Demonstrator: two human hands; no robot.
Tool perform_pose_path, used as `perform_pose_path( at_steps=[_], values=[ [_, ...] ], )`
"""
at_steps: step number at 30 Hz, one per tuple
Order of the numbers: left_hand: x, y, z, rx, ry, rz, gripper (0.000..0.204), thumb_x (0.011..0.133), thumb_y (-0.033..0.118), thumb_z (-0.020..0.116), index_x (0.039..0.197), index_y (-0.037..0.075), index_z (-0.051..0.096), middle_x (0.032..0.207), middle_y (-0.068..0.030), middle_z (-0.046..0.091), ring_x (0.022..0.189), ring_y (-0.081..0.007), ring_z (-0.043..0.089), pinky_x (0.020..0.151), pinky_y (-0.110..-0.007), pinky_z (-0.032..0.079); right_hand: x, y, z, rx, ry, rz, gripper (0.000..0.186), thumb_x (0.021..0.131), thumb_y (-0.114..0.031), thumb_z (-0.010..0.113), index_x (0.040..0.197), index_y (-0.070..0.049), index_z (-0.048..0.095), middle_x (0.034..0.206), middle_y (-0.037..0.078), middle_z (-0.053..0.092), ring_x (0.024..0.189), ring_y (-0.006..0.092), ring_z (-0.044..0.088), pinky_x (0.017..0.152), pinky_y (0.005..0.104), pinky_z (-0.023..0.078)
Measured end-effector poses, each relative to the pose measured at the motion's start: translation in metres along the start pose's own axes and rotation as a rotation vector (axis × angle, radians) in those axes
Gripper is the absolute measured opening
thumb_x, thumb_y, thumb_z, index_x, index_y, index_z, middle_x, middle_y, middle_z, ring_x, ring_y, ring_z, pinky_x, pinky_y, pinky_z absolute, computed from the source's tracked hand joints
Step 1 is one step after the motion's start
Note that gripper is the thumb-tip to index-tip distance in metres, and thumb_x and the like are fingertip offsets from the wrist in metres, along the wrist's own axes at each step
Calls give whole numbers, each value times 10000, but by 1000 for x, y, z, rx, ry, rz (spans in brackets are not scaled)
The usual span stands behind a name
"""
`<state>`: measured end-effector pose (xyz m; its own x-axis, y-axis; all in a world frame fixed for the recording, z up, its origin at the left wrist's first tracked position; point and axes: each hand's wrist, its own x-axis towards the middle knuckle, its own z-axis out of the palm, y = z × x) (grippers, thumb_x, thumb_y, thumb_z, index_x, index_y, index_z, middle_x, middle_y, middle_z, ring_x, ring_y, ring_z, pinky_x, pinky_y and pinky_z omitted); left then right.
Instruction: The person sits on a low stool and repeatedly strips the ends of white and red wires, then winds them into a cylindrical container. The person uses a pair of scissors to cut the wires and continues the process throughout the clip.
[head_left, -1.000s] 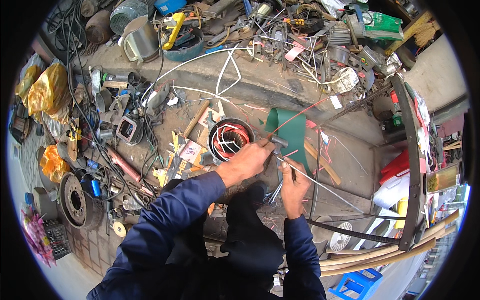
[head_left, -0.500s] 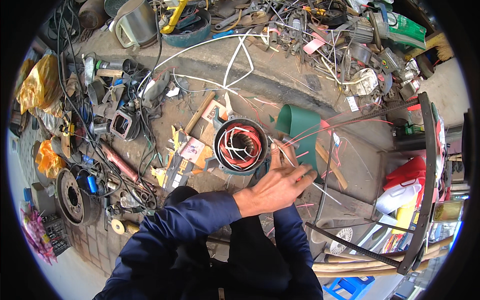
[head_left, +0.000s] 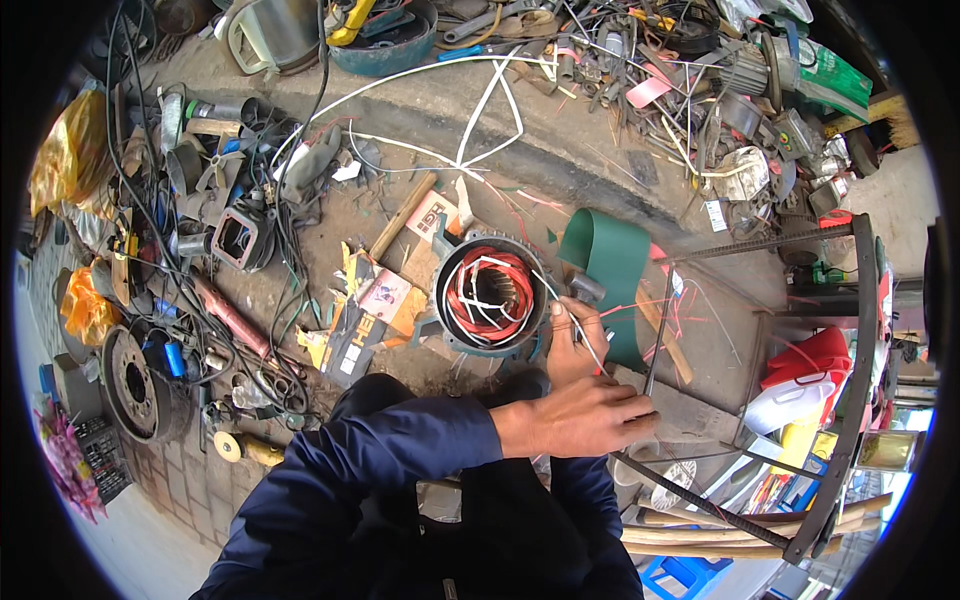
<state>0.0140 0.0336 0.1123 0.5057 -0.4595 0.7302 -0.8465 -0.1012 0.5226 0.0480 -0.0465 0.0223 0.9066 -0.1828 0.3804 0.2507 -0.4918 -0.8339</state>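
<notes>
My right hand (head_left: 574,340) grips a thin white rod (head_left: 580,330) beside a round metal motor housing (head_left: 444,310), which holds red windings (head_left: 468,275) with white ties. My left hand (head_left: 575,418) lies across in front of it, fingers curled where the rod's lower part disappears under them; its thumb is hidden. A hammer head (head_left: 583,287) and a curled green sheet (head_left: 605,252) are just behind my hands.
Cables (head_left: 230,330), scrap parts and a wheel rim (head_left: 133,390) crowd the left. Tools and scrap line the concrete step (head_left: 380,115) behind. An angle-iron frame (head_left: 845,390) stands at the right, near plastic jugs (head_left: 785,400). Torn cardboard (head_left: 350,340) lies beside the housing.
My left hand has moved down and to the right across my right arm. My right hand has shifted up toward the housing. The housing appears lower and further right as the view shifted.
</notes>
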Motion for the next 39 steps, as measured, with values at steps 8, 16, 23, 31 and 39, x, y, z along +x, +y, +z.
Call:
perform_pose_path(
  at_steps=[8, 16, 23, 31, 39],
  values=[
    [2, 12, -3, -108, 55, 101, 415, 817, 146, 739, 1215, 35, 699, 929, -35, 565, 818, -182, 666, 661, -334, 576, 30, 3, 23, -128, -71, -139, 100, 958, -69, 800, 1039, -11, 785, 947, 120, 717, 876, 266, 679, 819, 374, 548],
    [-4, 13, -11, -241, 28, 82, 339, 804, 168, 688, 1115, 40, 641, 954, -75, 574, 842, -271, 677, 779, -412, 592, 22, 19, 8, -115, -185, -59, 240, 953, -33, 795, 1190, -20, 758, 1007, 101, 729, 895, 210, 682, 808, 328, 545],
    [-23, 14, -31, -485, -127, -17, 166, 867, 124, 756, 976, 47, 656, 939, -97, 634, 856, -313, 676, 697, -423, 573, -10, -43, -107, 769, -245, 801, 381, 1064, -310, 714, 1225, 36, 718, 840, 6, 671, 703, 55, 560, 615, 205, 412],
    [-35, 5, -37, -431, -203, -163, 177, 844, 171, 789, 887, 15, 717, 947, -133, 736, 798, -369, 709, 688, -458, 580, -10, -54, -132, 723, -551, 1015, 268, 1008, -101, 734, 1224, 54, 700, 977, 52, 712, 795, 87, 633, 672, 215, 496],
    [-52, -18, -67, -210, -61, -389, 304, 857, -18, 769, 1130, 74, 671, 1160, -79, 631, 876, -297, 716, 744, -397, 601, 18, -30, -86, 882, -364, 777, 116, 1015, -89, 747, 1098, -11, 732, 921, 98, 757, 691, 161, 696, 588, 279, 537]
  ],
)
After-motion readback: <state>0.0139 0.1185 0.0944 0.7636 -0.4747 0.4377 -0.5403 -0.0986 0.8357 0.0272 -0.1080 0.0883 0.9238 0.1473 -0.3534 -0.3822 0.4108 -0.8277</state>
